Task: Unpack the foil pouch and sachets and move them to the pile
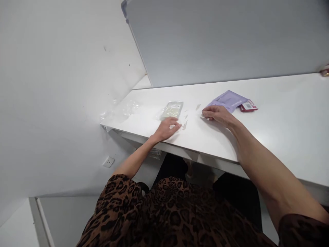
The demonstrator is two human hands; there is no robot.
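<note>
White wall (pixel 64 85) stands at the left of my view, with a wall socket (pixel 109 162) low on it, beneath desk level. From there I log a white desk (pixel 282 113) running rightward, backed by a grey panel (pixel 218 41). At the desk's left end I find crumpled clear plastic (pixel 123 111), part of it hanging over the front edge.

Next, I record a clear packet (pixel 172 109) with pale yellow-green content, lying flat. At its near edge is the left hand (pixel 167 129), palm down, fingers loosely curved, with a narrow gap between thumb and forefinger; I cannot tell whether it touches the packet. Just right of this hand lie torn scraps (pixel 185 126), and another thin scrap (pixel 198 107) lies farther back.

Further right, I note the right hand (pixel 218 115) low over the desk, thumb and fingertips drawn together; whether they grip a small piece I cannot tell. Directly behind it lies a purple pouch (pixel 230 98), its right corner overlapping a red-and-white packet (pixel 248 105). At the far right edge I see a partly cropped red object (pixel 325 71).
</note>
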